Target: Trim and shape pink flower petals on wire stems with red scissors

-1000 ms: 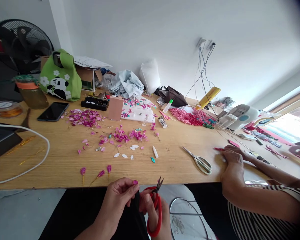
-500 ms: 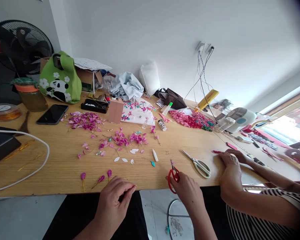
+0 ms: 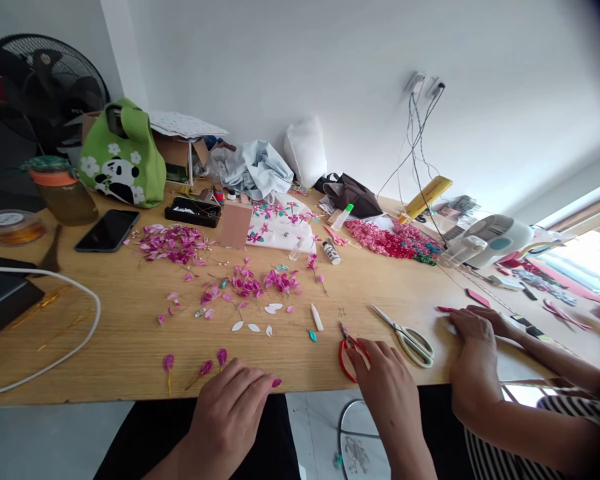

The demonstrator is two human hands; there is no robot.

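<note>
My left hand (image 3: pixel 230 410) is at the front edge of the desk, its fingers closed in a pinch. A small magenta petal (image 3: pixel 277 383) sticks out past the fingertips. My right hand (image 3: pixel 387 380) has its thumb and fingers at the handles of small red-handled scissors (image 3: pixel 347 360), whose blades point away from me close to the desk top. The fingers partly cover the handles. Left of my left hand lie several wired magenta petals (image 3: pixel 207 368). White leaf-shaped pieces (image 3: pixel 253 327), a teal leaf (image 3: pixel 313 336) and a white tube (image 3: pixel 317 317) lie beyond my hands.
Larger pale-handled scissors (image 3: pixel 415 345) lie right of my right hand. A co-worker's hands (image 3: pixel 475 337) rest on the desk at the right. Heaps of magenta petals (image 3: pixel 175 245), a phone (image 3: pixel 107 231) and a white cable (image 3: pixel 96 313) are at the left.
The petal now shows at my left fingertips, where only a tiny tip showed before. The red-handled scissors have shifted slightly left on the desk and my right fingers are straighter. The view has shifted slightly.
</note>
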